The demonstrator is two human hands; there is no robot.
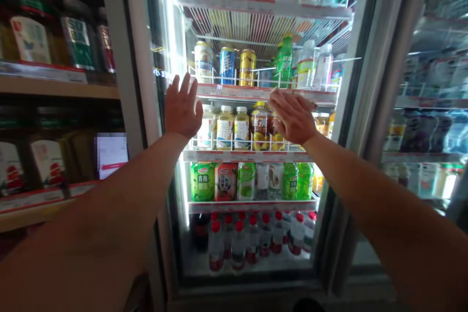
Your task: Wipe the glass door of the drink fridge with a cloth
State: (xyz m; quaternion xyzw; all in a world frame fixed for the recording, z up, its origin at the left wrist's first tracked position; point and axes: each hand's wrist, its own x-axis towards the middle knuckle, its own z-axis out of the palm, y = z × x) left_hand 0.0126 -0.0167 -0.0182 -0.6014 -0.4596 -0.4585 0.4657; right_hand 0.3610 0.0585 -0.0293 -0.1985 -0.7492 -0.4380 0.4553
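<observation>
Far left: side shelving [58,85] carrying dark-lidded jars [31,39]. On its lower level, a pale lit screen [112,153], partly blurred out, just above the left forearm.

Next, left hand [183,109]: raised before the left part of the lit drinks cooler [248,288], palm forward, fingers extended and spread apart, grasping nothing. It overlaps the bright inner edge of the cooler; contact with a glass surface cannot be told.

Cooler centre, left to right. Second level: pale can [203,61], blue can [227,66], gold can [247,67], then green bottle [286,58]. Third level: two pale-yellow bottles [224,129] upright behind the wire rail, then a brown bottle with a yellow cap [260,126]. Below these, a row of mostly green drinks with one red bottle [225,183] among them. Bottom: red-capped clear bottles [238,248], standing.

Right hand [294,114]: before the third level, just right of the brown bottle in view, fingers straight, close together, pointing up-left; not closed on anything. Contact likewise undetermined.

Far right: neighbouring cooler [424,158] with stocked shelves, contents blurred.
</observation>
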